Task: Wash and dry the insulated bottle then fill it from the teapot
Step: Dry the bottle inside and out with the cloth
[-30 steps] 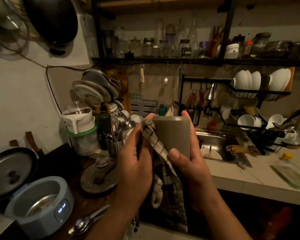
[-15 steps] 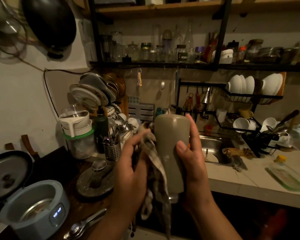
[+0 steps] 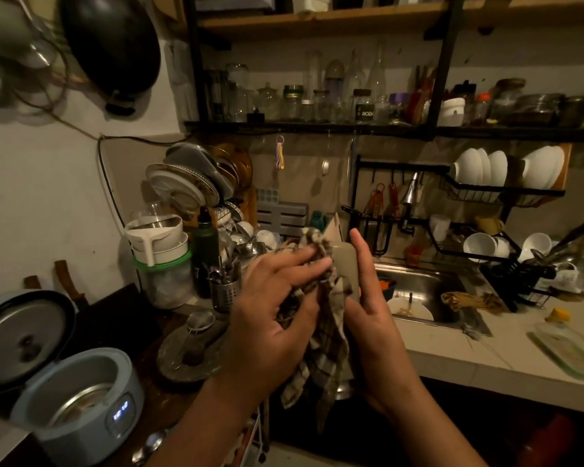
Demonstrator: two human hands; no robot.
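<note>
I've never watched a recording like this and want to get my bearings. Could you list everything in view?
bottle: one, grey-green, between the hands
cloth: one, checked, draped over the bottle
rice cooker: one, pale blue, lid open, lower left
pan: one, black, hanging upper left
plates: several, pale, racked left of centre
jars: many, clear glass, on the dark shelf
bowls: several, white, upper right rack
cups: several, white, rack right of the sink
sink: one, steel, right of the hands
left hand: one, grips the cloth against the bottle
right hand: one, holds the bottle
</note>
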